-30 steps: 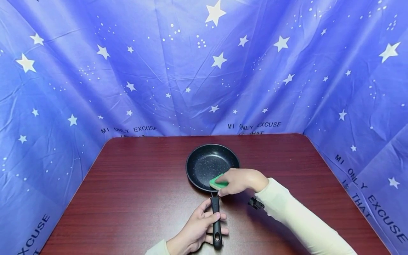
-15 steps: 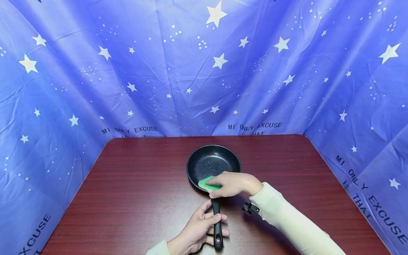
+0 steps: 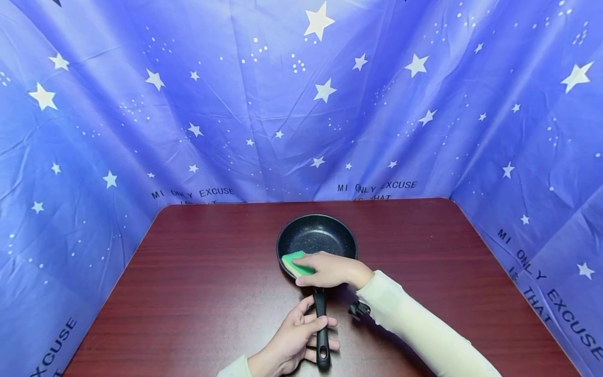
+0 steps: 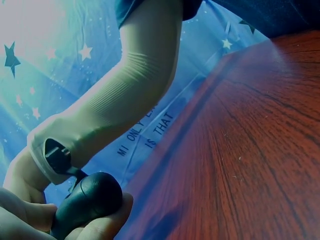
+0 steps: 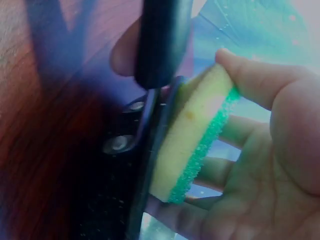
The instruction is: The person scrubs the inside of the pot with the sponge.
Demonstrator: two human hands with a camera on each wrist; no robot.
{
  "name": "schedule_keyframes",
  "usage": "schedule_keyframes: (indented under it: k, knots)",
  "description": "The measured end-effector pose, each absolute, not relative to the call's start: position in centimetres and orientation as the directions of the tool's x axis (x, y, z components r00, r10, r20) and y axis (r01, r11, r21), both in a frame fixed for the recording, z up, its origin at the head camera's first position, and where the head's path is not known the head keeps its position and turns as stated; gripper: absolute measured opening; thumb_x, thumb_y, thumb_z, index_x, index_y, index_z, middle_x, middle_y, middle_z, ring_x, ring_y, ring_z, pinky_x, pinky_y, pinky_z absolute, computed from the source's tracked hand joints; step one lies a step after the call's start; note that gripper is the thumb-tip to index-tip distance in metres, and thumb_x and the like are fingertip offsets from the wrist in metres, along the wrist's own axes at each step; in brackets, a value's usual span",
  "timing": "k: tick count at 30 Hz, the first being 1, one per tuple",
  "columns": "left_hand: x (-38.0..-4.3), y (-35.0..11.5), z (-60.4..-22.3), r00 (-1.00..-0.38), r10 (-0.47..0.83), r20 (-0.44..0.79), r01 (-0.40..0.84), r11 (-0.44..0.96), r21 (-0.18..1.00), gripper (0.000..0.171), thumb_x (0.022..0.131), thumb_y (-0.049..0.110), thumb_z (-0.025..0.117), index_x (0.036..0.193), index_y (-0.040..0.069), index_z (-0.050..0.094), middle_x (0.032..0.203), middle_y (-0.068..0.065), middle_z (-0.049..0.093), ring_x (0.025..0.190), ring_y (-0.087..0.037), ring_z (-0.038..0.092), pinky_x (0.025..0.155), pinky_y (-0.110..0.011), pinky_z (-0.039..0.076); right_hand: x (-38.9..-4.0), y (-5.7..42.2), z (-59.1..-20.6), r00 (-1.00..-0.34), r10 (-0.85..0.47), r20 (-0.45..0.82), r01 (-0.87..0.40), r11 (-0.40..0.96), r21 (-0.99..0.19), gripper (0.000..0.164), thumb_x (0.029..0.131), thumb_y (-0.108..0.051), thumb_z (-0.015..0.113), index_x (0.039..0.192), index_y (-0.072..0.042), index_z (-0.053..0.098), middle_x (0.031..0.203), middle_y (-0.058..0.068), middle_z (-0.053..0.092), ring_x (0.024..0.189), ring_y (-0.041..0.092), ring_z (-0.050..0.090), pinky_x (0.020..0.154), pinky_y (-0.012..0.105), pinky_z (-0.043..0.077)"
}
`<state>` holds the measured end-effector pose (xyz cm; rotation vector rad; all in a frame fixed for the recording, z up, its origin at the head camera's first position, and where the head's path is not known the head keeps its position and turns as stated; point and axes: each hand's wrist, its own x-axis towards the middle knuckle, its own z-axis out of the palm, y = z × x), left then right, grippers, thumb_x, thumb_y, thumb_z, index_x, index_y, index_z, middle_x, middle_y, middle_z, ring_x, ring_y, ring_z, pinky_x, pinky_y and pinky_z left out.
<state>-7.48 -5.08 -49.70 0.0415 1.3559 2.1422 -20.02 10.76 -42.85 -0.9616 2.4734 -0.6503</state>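
Observation:
A black speckled frying pan [image 3: 320, 236] is on the table, its handle [image 3: 322, 343] pointing toward me. My left hand [image 3: 292, 335] grips that handle, thumb on top and fingers underneath; the left wrist view shows the rounded handle end [image 4: 90, 202] between thumb and fingers. Over the near part of the pan, my right hand [image 3: 332, 268] holds a green and yellow sponge [image 3: 293, 261] against the inside near-left of the pan. Close up in the right wrist view, the yellow side of the sponge [image 5: 190, 135] faces the pan rim and the thumb pinches one end.
The dark red wooden table [image 3: 198, 272] extends on both sides of the pan. A blue curtain [image 3: 264, 104] with white stars hangs behind and beside it. A small black device [image 3: 360, 310] hangs below the right wrist.
My right hand has slid the sponge leftward along the near side of the pan, to its left wall. The left hand keeps its grip on the handle.

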Motion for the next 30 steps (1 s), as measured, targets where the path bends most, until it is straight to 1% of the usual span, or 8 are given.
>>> schedule_keyframes:
  k: [3, 7, 13, 17, 21, 23, 27, 30]
  knots:
    - [-7.6, -5.1, -49.6, -0.822, 0.495, -0.282, -0.466, -0.300, 0.832, 0.067, 0.107, 0.011, 0.060, 0.164, 0.009, 0.025, 0.118, -0.015, 0.074, 0.082, -0.030, 0.079, 0.064, -0.045, 0.066, -20.5, 10.5, -43.3, -0.696, -0.691, -0.198, -0.505, 0.666, -0.548, 0.059, 0.106, -0.036, 0.065, 0.157, -0.011, 0.050, 0.164, 0.022, 0.039, 0.152, 0.043, 0.036, 0.125, 0.055, 0.031]
    - [-7.6, -5.0, -49.5, -0.821, 0.493, -0.287, -0.468, -0.293, 0.834, 0.069, 0.106, 0.011, 0.061, 0.165, 0.009, 0.026, 0.116, -0.014, 0.074, 0.080, -0.029, 0.079, 0.061, -0.043, 0.066, -21.1, 10.4, -44.0, -0.711, -0.677, -0.191, -0.502, 0.679, -0.536, 0.058, 0.107, -0.036, 0.063, 0.159, -0.015, 0.049, 0.167, 0.024, 0.031, 0.152, 0.051, 0.032, 0.126, 0.061, 0.026]
    - [-7.5, -5.0, -49.5, -0.824, 0.487, -0.289, -0.463, -0.285, 0.839, 0.069, 0.106, 0.012, 0.062, 0.165, 0.011, 0.027, 0.115, -0.013, 0.075, 0.079, -0.028, 0.079, 0.057, -0.039, 0.065, -22.1, 10.6, -44.9, -0.717, -0.679, -0.159, -0.512, 0.668, -0.540, 0.057, 0.106, -0.031, 0.064, 0.159, -0.015, 0.049, 0.169, 0.023, 0.029, 0.151, 0.051, 0.032, 0.124, 0.060, 0.030]
    - [-7.6, -5.0, -49.7, -0.825, 0.484, -0.292, -0.467, -0.292, 0.835, 0.069, 0.106, 0.012, 0.062, 0.165, 0.010, 0.026, 0.115, -0.014, 0.074, 0.079, -0.028, 0.079, 0.059, -0.042, 0.065, -22.6, 10.6, -45.5, -0.716, -0.688, -0.119, -0.546, 0.657, -0.520, 0.058, 0.105, -0.026, 0.068, 0.159, -0.015, 0.049, 0.169, 0.023, 0.028, 0.148, 0.051, 0.035, 0.122, 0.060, 0.035]
    - [-7.5, -5.0, -49.8, -0.825, 0.481, -0.297, -0.470, -0.293, 0.832, 0.069, 0.106, 0.011, 0.061, 0.165, 0.010, 0.025, 0.115, -0.014, 0.074, 0.079, -0.029, 0.079, 0.061, -0.046, 0.066, -23.1, 10.8, -46.0, -0.704, -0.708, -0.050, -0.632, 0.658, -0.411, 0.059, 0.102, -0.023, 0.072, 0.158, -0.015, 0.051, 0.169, 0.025, 0.028, 0.139, 0.047, 0.046, 0.115, 0.058, 0.044]
    - [-7.5, -4.9, -49.8, -0.825, 0.480, -0.300, -0.472, -0.291, 0.832, 0.069, 0.106, 0.011, 0.061, 0.165, 0.009, 0.025, 0.115, -0.014, 0.074, 0.079, -0.029, 0.079, 0.061, -0.047, 0.066, -23.3, 11.0, -46.3, -0.698, -0.716, -0.018, -0.669, 0.661, -0.339, 0.060, 0.101, -0.022, 0.073, 0.157, -0.016, 0.052, 0.169, 0.024, 0.028, 0.138, 0.045, 0.047, 0.113, 0.058, 0.047]
    - [-7.6, -4.9, -49.9, -0.825, 0.480, -0.299, -0.471, -0.290, 0.833, 0.068, 0.107, 0.011, 0.061, 0.165, 0.010, 0.026, 0.115, -0.014, 0.074, 0.079, -0.029, 0.079, 0.062, -0.049, 0.065, -23.8, 11.2, -46.5, -0.686, -0.727, 0.027, -0.714, 0.666, -0.216, 0.060, 0.099, -0.020, 0.076, 0.155, -0.018, 0.055, 0.169, 0.021, 0.031, 0.148, 0.047, 0.039, 0.117, 0.061, 0.041]
    - [-7.6, -4.9, -49.9, -0.825, 0.483, -0.294, -0.468, -0.290, 0.835, 0.066, 0.107, 0.010, 0.060, 0.164, 0.010, 0.027, 0.115, -0.014, 0.075, 0.080, -0.030, 0.079, 0.062, -0.049, 0.065, -24.0, 11.3, -46.7, -0.673, -0.738, 0.049, -0.736, 0.662, -0.145, 0.060, 0.098, -0.018, 0.076, 0.155, -0.017, 0.056, 0.168, 0.018, 0.034, 0.154, 0.044, 0.032, 0.119, 0.064, 0.037]
